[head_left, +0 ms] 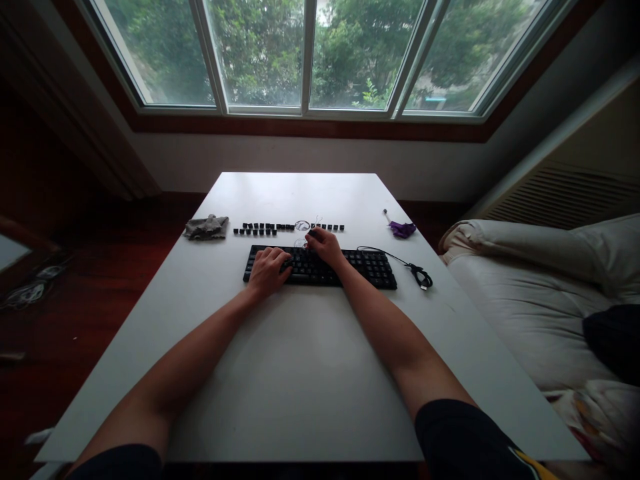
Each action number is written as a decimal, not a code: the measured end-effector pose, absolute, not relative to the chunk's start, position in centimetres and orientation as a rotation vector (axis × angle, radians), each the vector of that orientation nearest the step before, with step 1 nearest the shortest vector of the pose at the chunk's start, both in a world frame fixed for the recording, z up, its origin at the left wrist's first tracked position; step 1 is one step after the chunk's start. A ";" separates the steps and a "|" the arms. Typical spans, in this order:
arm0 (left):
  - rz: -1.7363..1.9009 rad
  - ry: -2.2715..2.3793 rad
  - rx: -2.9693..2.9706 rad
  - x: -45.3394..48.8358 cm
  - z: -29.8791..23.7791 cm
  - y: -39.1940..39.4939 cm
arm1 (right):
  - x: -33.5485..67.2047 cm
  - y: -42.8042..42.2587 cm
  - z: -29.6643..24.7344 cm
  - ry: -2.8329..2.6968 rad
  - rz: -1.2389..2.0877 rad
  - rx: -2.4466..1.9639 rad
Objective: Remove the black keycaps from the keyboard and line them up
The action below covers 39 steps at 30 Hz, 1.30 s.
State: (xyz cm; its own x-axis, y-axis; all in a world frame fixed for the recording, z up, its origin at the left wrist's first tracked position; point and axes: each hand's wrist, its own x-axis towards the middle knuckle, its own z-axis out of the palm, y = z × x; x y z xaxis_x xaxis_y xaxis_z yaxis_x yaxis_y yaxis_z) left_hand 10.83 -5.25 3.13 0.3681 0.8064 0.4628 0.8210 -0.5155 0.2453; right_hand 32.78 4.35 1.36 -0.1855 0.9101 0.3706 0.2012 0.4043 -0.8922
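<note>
on the white counter (300, 373), the black, slim keyboard (314, 270) lies crosswise, long axis left to right, directly under the left hand (271, 270), whose fingers bend over its left part, though i cannot tell whether they grip anything. the right hand (325, 245), above the keyboard's far edge near its middle, seems pinched on a small dark piece (313, 233); a coiled cable (418, 272) sits off its right end. beyond the keyboard stand loose black keycaps (268, 232), with a grey cloth (207, 227) past its left end.

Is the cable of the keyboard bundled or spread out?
Partly bundled: one part of the cable is gathered into a bundle right of the keyboard, while a single stretch curves loosely toward its back edge.
</note>
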 end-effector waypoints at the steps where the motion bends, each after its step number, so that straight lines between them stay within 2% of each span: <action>1: -0.838 -1.538 -2.583 10.8 3.1 -5.3 | 32.8 4.3 1.4 -1.651 0.881 -0.997; 23: -0.916 -1.624 -2.560 11.0 3.4 -5.0 | 32.8 4.0 1.6 -1.652 0.862 -1.002; 30: -1.055 -1.866 -2.386 8.1 5.7 0.0 | 32.9 4.2 1.4 -1.644 0.857 -1.012; 39: -0.752 -1.826 -2.469 8.1 4.6 6.7 | 32.9 4.3 1.0 -1.649 0.889 -0.981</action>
State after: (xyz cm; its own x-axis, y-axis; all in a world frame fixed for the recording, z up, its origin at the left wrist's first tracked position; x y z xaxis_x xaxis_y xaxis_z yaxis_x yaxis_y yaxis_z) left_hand 8.07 6.75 4.56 0.2196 0.9069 0.3597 0.8972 -0.3326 0.2907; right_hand 32.88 4.34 1.02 -0.1913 0.9086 0.3714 0.1893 0.4054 -0.8943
